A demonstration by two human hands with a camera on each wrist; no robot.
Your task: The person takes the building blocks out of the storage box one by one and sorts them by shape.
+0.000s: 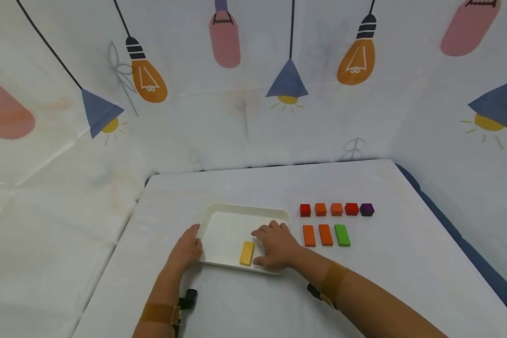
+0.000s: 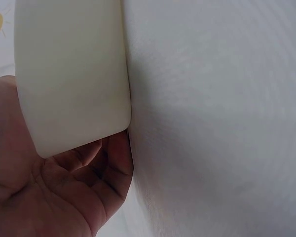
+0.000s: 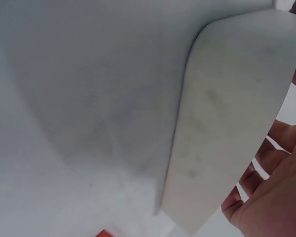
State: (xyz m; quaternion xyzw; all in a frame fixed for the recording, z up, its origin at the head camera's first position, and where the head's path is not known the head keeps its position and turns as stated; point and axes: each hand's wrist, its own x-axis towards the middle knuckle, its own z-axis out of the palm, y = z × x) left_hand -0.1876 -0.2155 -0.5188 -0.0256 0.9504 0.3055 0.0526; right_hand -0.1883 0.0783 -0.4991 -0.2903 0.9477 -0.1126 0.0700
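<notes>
A shallow white tray [image 1: 226, 211] lies on the table. Its left end is gripped by my left hand [image 1: 188, 249]; in the left wrist view, curled fingers [image 2: 119, 168] show at the tray wall [image 2: 74, 79]. Inside the tray, close to the front wall, is a yellow rectangular block [image 1: 247, 253]. My right hand [image 1: 276, 244] hovers over the tray's right part, fingers spread and loosely bent, thumb just right of the yellow block. In the right wrist view its fingers [image 3: 251, 180] show beyond the tray's wall [image 3: 232, 94], with nothing seen between them and the thumb.
Right of the tray, a back row of small cubes holds red, orange and a purple cube [image 1: 366, 210] at its right end. In front lie two orange rectangular blocks [image 1: 326, 234] and a green block [image 1: 342, 235]. A patterned cloth [image 1: 245, 117] hangs behind the white table [image 1: 405, 263].
</notes>
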